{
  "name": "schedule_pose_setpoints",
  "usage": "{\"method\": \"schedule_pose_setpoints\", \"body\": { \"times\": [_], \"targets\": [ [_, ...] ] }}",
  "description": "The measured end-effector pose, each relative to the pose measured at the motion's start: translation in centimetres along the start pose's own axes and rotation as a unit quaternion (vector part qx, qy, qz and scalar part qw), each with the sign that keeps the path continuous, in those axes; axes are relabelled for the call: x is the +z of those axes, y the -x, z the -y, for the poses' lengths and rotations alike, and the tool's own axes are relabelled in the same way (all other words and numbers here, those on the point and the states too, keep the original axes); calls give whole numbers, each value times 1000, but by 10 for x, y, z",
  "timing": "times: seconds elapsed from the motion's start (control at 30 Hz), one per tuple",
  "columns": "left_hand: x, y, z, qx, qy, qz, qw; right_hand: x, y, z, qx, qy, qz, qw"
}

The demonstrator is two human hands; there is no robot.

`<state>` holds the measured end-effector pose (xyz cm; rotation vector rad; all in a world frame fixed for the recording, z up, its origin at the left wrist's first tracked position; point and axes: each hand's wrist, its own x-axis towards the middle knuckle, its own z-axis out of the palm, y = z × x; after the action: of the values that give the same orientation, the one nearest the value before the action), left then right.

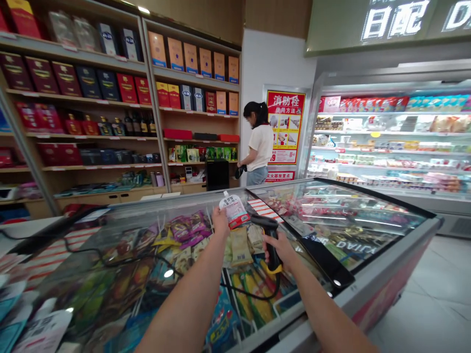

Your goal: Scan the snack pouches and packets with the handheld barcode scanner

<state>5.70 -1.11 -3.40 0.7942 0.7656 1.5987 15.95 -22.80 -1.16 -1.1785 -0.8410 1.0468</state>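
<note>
Over the glass-topped chest freezer (pixel 371 304), both my arms reach forward. My left hand (pixel 220 221) is closed on the edge of a spouted pouch (pixel 235 210), white above and red below, with a barcode near its lower part. My right hand (pixel 280 249) wraps the handle of a black and yellow barcode scanner (pixel 273 255), whose head points left toward the pouch. A small gap lies between scanner and pouch. From the scanner's grip a black cable (pixel 253 295) loops down and runs left across the glass.
Frozen packs (pixel 187 228) show under the glass. More spouted pouches (pixel 46 326) lie at the lower left. A person (pixel 260 142) stands beyond the freezer, near a red sign (pixel 286 125). Shelves of boxes (pixel 127 88) line the left; a lit refrigerated display (pixel 390 147) stands right.
</note>
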Motion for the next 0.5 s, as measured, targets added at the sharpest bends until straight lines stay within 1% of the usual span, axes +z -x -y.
{"method": "schedule_pose_setpoints", "body": {
  "times": [0.3, 0.5],
  "targets": [
    [-1, 6, -3, -10, 26, 24, 999, 0, 3, -2, 17, 37, 6, 999],
    [1, 9, -4, -12, 7, 22, 1000, 1, -1, -5, 11, 23, 0, 1000]
  ]
}}
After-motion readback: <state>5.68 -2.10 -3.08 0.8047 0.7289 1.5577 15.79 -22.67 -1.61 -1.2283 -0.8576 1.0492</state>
